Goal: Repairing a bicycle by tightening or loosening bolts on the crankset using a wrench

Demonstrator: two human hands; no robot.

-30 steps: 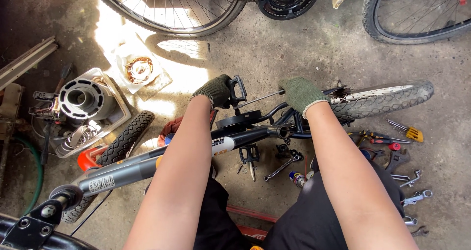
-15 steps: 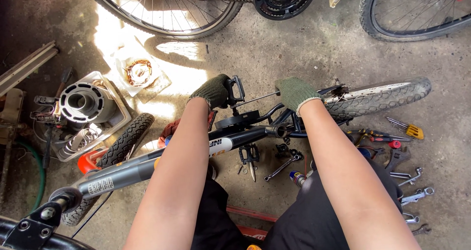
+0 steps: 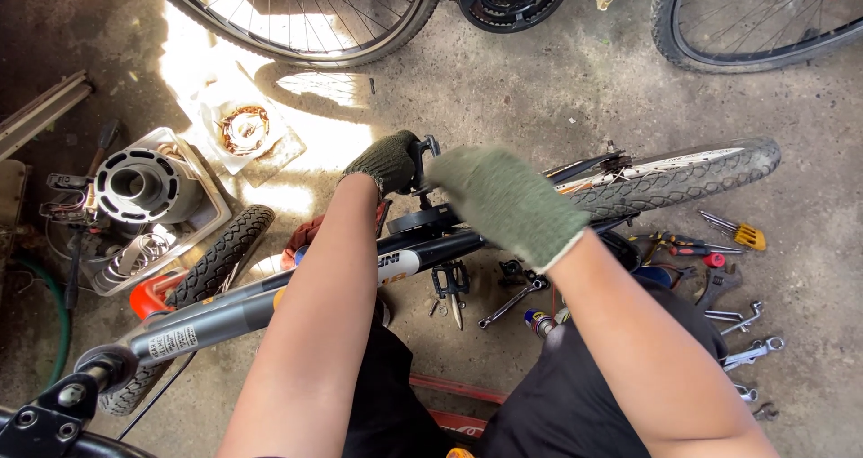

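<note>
We saw a stained grey concrete floor [image 3: 503, 89], sunlight pooling at upper left, spanners [image 3: 751, 328] scattered at right.

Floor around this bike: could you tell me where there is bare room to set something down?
Bare concrete lies between the upright bike's wheel and the lying bike's rear tyre. Right of the right hand, wrenches and screwdrivers crowd it; left of the left hand, a tray of engine parts does.

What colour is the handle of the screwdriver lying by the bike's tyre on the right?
Yellow: the screwdriver handle shows best in the head view, on the concrete beside the tyre.
</note>
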